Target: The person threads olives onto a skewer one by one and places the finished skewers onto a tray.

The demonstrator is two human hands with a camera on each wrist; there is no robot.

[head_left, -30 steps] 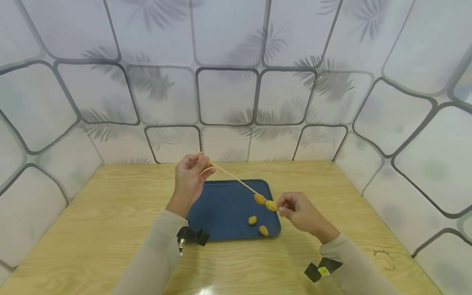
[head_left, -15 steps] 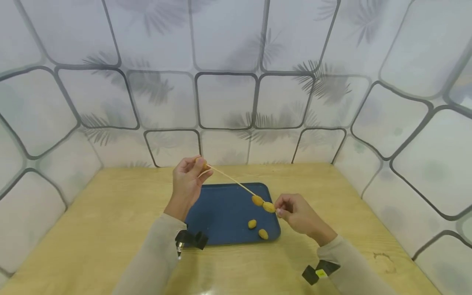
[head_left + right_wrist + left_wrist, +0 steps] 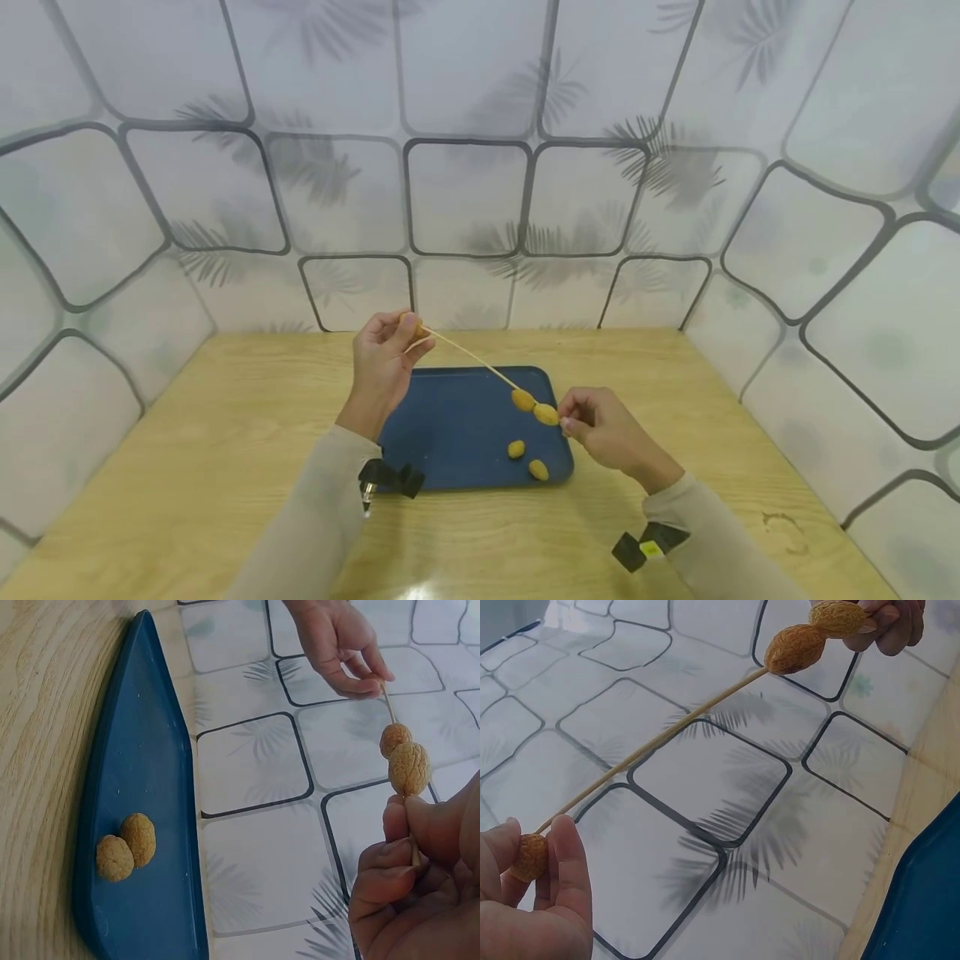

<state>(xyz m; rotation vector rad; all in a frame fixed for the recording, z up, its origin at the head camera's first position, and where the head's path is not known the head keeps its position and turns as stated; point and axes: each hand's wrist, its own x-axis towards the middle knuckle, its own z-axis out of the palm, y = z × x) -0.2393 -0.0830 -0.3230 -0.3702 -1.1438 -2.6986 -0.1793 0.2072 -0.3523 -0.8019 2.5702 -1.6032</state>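
Note:
A thin wooden skewer (image 3: pixel 471 355) slants above the tray, its left end higher in the head view. My left hand (image 3: pixel 381 360) pinches a wrinkled golden-brown ball (image 3: pixel 530 857) at that end between thumb and fingers. Two more wrinkled balls are threaded near the other end, an orange-brown one (image 3: pixel 795 649) and a paler one (image 3: pixel 838 619) touching it. My right hand (image 3: pixel 611 432) pinches the skewer just beyond the paler ball, and a short stub of skewer (image 3: pixel 415 853) shows past its fingertips.
Below the hands, a blue rectangular tray (image 3: pixel 457 433) lies on the wooden table (image 3: pixel 247 433). Two loose balls, one (image 3: pixel 516 449) behind the other (image 3: pixel 538 470), rest at its right side. Patterned pale walls (image 3: pixel 465 200) enclose the table's back and sides.
Both hands and the skewer have shifted very slightly left relative to the tray. Their grips look the same, and the loose balls stay where they were.

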